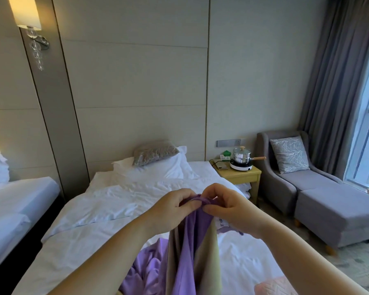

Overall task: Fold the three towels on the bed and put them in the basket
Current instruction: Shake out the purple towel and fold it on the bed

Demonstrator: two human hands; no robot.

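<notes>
above the bed (107,201), both hands (200,204) pinch the purple towel (190,248).

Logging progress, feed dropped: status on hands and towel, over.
Left hand and right hand both pinch purple towel by top edge, lifted over white bed. Towel hangs unfolded. Basket not in view.

Purple towel (192,241) hanging above bed (107,201)
</notes>
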